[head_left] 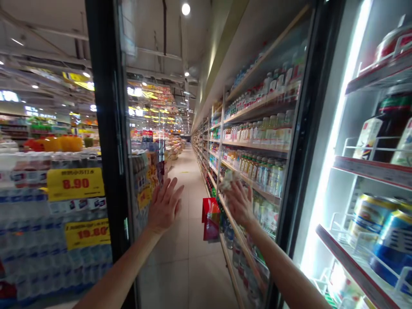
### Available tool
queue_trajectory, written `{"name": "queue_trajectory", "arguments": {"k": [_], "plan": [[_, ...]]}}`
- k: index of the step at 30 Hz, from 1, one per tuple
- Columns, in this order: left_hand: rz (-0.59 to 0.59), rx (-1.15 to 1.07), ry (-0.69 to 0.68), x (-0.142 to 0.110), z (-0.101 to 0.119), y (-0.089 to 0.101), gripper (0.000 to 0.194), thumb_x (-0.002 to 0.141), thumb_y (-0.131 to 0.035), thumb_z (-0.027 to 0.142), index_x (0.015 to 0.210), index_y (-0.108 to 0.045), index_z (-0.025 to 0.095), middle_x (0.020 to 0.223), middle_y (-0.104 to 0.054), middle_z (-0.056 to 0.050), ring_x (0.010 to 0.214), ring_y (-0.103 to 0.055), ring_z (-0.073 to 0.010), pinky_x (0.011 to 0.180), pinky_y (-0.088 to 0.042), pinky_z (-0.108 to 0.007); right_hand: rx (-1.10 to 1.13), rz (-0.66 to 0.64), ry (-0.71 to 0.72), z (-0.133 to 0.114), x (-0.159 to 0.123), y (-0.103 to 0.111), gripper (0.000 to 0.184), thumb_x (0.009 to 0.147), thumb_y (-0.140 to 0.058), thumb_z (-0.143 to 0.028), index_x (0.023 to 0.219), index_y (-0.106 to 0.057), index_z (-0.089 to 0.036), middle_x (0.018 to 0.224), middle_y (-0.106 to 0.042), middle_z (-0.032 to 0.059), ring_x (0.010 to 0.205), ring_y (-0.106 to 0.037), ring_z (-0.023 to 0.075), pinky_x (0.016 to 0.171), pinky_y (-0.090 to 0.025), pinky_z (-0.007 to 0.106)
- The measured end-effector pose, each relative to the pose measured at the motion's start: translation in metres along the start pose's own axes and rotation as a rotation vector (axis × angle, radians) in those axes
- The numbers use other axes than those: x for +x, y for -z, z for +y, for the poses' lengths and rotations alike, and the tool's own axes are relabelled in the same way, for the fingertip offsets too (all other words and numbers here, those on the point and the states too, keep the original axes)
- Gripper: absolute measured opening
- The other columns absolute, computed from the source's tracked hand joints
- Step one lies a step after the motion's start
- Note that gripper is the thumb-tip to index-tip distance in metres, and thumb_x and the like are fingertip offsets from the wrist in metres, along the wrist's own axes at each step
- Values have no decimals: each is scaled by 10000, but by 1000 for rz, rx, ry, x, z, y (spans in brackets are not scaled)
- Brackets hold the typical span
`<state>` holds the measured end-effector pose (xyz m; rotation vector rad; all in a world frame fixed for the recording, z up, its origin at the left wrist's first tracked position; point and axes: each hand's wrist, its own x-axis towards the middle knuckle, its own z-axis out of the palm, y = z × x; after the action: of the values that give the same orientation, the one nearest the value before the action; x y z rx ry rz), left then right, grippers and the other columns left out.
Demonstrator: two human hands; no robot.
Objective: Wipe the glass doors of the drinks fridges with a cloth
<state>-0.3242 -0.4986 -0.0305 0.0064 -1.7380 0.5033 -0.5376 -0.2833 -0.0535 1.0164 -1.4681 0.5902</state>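
A glass fridge door with a black frame (104, 128) stands swung open in front of me. My left hand (165, 207) is raised at the glass, its fingers spread and nothing in them; whether the palm touches the pane I cannot tell. My right hand (240, 206), a little blurred, holds a crumpled whitish cloth (229, 180) up against the glass. Part of the cloth is hidden behind the fingers. A red sign or card (210, 219) shows between the two hands, low beside the shelves.
At the right is the lit fridge interior with wire-railed shelves (373, 171), bottles and cans (392, 244). Stacked bottled drinks with yellow price signs (75, 184) stand at the left. Through or in the glass appear an aisle floor (186, 249) and long shelves of bottles (257, 131).
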Motion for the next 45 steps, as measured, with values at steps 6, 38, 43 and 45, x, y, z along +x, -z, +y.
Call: {"name": "queue_trajectory", "arguments": {"k": [6,38,43,45], "plan": [[10,-17,3,1,2,1,607,817,-492,156,1386,-308,257,1455,-310,-72,1368,-232,-215,1122,-185,-439,-93,393,-764,40,50,4,507,881,-296,-287,1375,-357,-195,1453,-310,158,1360,-252,295,1021,-236,624],[1,-33,10,1,1,1,596,820,-506,159,1376,-320,264,1450,-320,-80,1367,-232,-219,1120,-187,-459,-48,-95,298,22,142,27,449,850,-420,-238,1286,-459,-337,1425,-391,-11,1364,-248,175,1121,-114,480],[15,-8,7,1,1,2,521,815,-512,154,1318,-403,238,1429,-361,-90,1366,-240,-218,1114,-202,-453,-123,295,-525,53,156,31,502,865,-286,-228,1357,-382,-195,1451,-328,112,1360,-250,261,1058,-188,576],[15,-11,2,1,2,3,504,817,-511,155,1306,-415,234,1431,-357,-93,1366,-241,-221,1112,-208,-449,-112,263,-429,43,155,26,502,870,-287,-240,1364,-371,-207,1456,-323,101,1368,-231,265,1055,-204,568]]}}
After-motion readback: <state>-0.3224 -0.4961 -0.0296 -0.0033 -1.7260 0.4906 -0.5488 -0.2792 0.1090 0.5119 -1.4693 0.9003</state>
